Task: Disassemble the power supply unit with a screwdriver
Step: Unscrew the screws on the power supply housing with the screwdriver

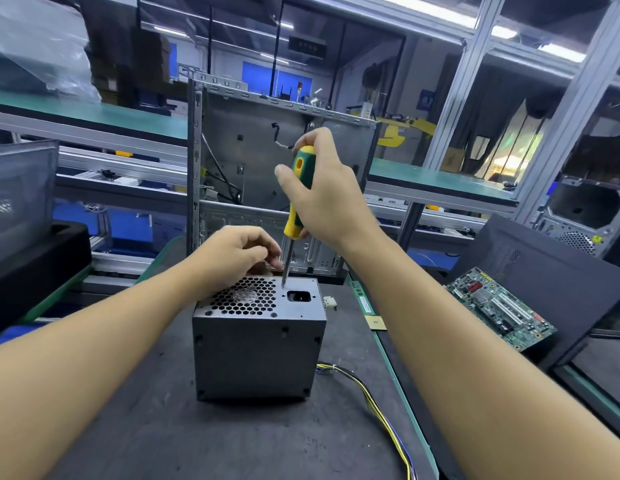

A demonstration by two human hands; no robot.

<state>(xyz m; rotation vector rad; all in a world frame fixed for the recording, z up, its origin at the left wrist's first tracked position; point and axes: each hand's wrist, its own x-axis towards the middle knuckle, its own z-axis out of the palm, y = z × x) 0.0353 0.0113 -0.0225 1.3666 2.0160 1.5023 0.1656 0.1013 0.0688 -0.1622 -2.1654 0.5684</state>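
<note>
The PSU [258,341] stood on end on the surface [145,427], grille [242,296] up, exposing its screws [208,312]; the right hand [322,192] gripped the screwdriver [296,199] upright in closed fingers, tip on that face, while the left hand [235,251], fingers curled and grasp unclear, seemingly steadied the shaft [285,268].

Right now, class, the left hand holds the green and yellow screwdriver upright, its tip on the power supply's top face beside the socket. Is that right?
No: the head view shows the right hand holding the screwdriver, upright, its tip on the top face of the power supply unit beside the socket.
</note>
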